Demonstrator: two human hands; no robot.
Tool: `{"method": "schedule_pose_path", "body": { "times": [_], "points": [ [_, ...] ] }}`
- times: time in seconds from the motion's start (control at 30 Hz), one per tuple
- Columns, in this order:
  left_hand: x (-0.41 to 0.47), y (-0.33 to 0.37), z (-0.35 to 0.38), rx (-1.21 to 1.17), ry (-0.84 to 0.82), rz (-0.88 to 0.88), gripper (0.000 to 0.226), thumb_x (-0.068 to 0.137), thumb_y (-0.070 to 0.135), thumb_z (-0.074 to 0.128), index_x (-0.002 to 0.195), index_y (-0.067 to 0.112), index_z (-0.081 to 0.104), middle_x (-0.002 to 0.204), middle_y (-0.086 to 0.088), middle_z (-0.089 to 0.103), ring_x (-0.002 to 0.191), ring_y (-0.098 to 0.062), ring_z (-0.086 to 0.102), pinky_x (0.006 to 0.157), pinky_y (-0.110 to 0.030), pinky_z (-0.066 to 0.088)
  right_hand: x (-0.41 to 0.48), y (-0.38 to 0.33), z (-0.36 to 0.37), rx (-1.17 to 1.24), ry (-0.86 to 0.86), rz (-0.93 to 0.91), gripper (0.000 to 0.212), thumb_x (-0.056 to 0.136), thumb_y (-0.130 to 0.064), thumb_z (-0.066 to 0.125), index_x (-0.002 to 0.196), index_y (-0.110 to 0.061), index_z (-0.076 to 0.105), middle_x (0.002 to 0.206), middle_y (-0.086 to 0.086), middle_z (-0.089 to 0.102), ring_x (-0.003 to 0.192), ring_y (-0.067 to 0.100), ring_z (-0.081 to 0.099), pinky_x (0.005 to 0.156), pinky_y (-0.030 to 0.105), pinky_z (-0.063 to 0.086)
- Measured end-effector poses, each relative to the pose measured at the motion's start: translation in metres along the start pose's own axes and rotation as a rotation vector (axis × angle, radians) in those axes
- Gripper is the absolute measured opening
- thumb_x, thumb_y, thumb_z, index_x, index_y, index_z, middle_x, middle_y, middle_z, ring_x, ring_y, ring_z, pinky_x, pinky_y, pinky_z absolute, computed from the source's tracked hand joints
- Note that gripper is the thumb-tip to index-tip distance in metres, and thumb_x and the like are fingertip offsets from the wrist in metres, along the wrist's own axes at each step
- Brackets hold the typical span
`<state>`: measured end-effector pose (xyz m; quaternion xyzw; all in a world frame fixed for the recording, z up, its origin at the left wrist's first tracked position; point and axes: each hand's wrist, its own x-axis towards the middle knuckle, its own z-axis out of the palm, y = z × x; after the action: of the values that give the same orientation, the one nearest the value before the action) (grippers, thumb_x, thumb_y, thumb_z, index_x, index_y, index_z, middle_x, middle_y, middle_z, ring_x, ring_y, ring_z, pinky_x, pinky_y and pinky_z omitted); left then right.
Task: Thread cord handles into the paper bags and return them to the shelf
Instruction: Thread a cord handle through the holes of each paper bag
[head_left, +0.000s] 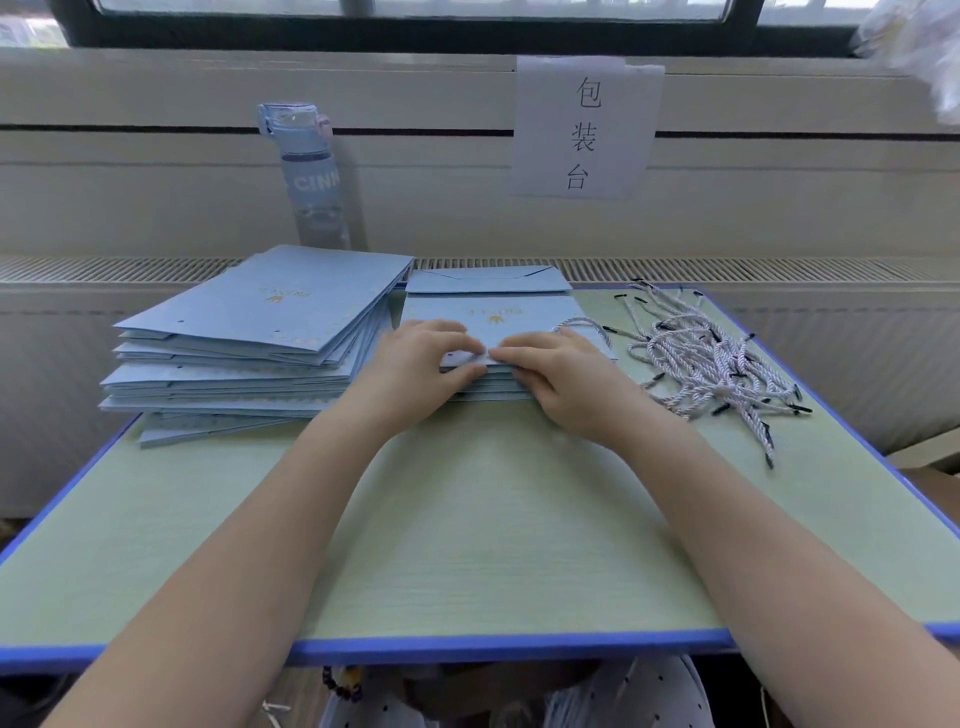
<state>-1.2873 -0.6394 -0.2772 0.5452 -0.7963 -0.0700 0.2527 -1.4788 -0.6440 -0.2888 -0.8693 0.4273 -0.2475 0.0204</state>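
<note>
Pinching the near edge of the top bag (498, 314), I have left hand (415, 364) and right hand (556, 374) nearly fingertip to fingertip. Cords (711, 364) lie right of that bag, a taller stack (249, 338) left.

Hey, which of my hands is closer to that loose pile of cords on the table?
Right. The right hand pinches the near edge of the top bag, left of the cord pile; the left hand pinches the same edge further left.

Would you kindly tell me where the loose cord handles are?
In the head view, the loose cord handles lie tangled on the green table, right of the right hand and the middle paper bag stack.
</note>
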Motion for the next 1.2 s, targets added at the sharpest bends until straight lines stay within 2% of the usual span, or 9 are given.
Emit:
{"method": "schedule_pose_path", "body": {
  "times": [0.1, 0.23, 0.4, 0.47, 0.6, 0.7, 0.8, 0.97, 1.2],
  "points": [
    [-0.001, -0.001, -0.005, -0.019, -0.023, -0.121, 0.048, 0.088, 0.044, 0.061, 0.129, 0.02, 0.056, 0.14, 0.0, 0.047, 0.132, -0.02, 0.037, 0.107, -0.033, 0.026, -0.003, 0.003, -0.005, 0.119, 0.127, -0.014, 0.028, 0.087, -0.021, 0.053, 0.107, -0.013, 0.071, 0.095, 0.004, 0.065, 0.088, 0.027, 0.058, 0.08, 0.036, 0.047],
    [-0.002, -0.001, -0.008, -0.094, 0.017, -0.181, 0.053, 0.082, 0.045, 0.068, 0.126, 0.016, 0.06, 0.134, -0.001, 0.055, 0.129, -0.015, 0.042, 0.097, -0.021, 0.029, -0.003, 0.006, -0.009, 0.108, 0.223, -0.004, 0.032, 0.088, -0.019, 0.052, 0.116, -0.011, 0.066, 0.071, -0.002, 0.053, 0.072, 0.021, 0.047, 0.069, 0.033, 0.042],
    [-0.005, 0.007, -0.009, -0.033, 0.014, -0.118, 0.042, 0.082, 0.049, 0.065, 0.111, 0.018, 0.07, 0.112, 0.003, 0.068, 0.113, -0.011, 0.054, 0.082, -0.018, 0.035, 0.0, 0.006, -0.006, 0.108, 0.162, 0.09, 0.044, 0.094, 0.003, 0.04, 0.138, -0.003, 0.043, 0.096, 0.0, 0.043, 0.092, 0.024, 0.047, 0.082, 0.032, 0.038],
    [-0.007, 0.009, -0.009, -0.015, -0.013, -0.085, 0.039, 0.082, 0.051, 0.064, 0.11, 0.024, 0.071, 0.108, 0.005, 0.069, 0.101, -0.01, 0.056, 0.076, -0.02, 0.038, 0.0, 0.006, -0.006, 0.135, 0.177, 0.088, 0.039, 0.095, 0.002, 0.042, 0.133, -0.003, 0.049, 0.099, 0.003, 0.049, 0.096, 0.025, 0.05, 0.083, 0.031, 0.039],
    [-0.008, 0.014, -0.012, -0.001, -0.078, -0.002, 0.031, 0.083, 0.048, 0.065, 0.109, 0.031, 0.071, 0.106, 0.009, 0.069, 0.085, 0.0, 0.048, 0.061, -0.003, 0.033, -0.002, 0.008, -0.004, 0.166, 0.225, 0.072, 0.024, 0.091, -0.001, 0.054, 0.108, -0.005, 0.07, 0.093, 0.012, 0.063, 0.088, 0.024, 0.059, 0.076, 0.023, 0.039],
    [-0.007, 0.013, -0.015, -0.062, -0.118, 0.003, 0.033, 0.081, 0.044, 0.068, 0.109, 0.026, 0.071, 0.107, 0.007, 0.07, 0.089, 0.0, 0.048, 0.072, -0.011, 0.034, -0.002, 0.008, -0.004, 0.132, 0.31, 0.046, 0.016, 0.085, 0.0, 0.064, 0.095, -0.004, 0.074, 0.087, 0.011, 0.068, 0.081, 0.023, 0.064, 0.072, 0.02, 0.041],
    [-0.007, 0.011, -0.015, -0.1, -0.14, -0.015, 0.033, 0.081, 0.045, 0.067, 0.108, 0.026, 0.072, 0.105, 0.005, 0.07, 0.082, 0.0, 0.052, 0.076, -0.018, 0.037, -0.001, 0.005, -0.003, 0.053, 0.322, -0.014, 0.016, 0.081, 0.006, 0.064, 0.089, -0.002, 0.074, 0.085, 0.013, 0.067, 0.079, 0.028, 0.064, 0.072, 0.027, 0.046],
    [-0.007, 0.011, -0.017, -0.11, -0.171, -0.037, 0.031, 0.083, 0.045, 0.064, 0.108, 0.028, 0.072, 0.111, 0.007, 0.069, 0.1, -0.006, 0.06, 0.091, -0.026, 0.046, 0.005, 0.006, -0.001, -0.09, 0.253, -0.14, 0.029, 0.068, 0.024, 0.063, 0.085, 0.002, 0.071, 0.08, 0.013, 0.062, 0.076, 0.031, 0.061, 0.059, 0.041, 0.053],
    [-0.009, 0.015, -0.017, -0.029, -0.152, 0.01, 0.027, 0.089, 0.043, 0.058, 0.108, 0.029, 0.072, 0.091, 0.003, 0.072, 0.081, -0.008, 0.059, 0.077, -0.029, 0.05, 0.013, 0.003, 0.002, -0.068, 0.205, -0.197, 0.029, 0.071, 0.021, 0.063, 0.086, -0.002, 0.072, 0.083, 0.012, 0.069, 0.076, 0.03, 0.063, 0.062, 0.041, 0.055]
  ]
}}
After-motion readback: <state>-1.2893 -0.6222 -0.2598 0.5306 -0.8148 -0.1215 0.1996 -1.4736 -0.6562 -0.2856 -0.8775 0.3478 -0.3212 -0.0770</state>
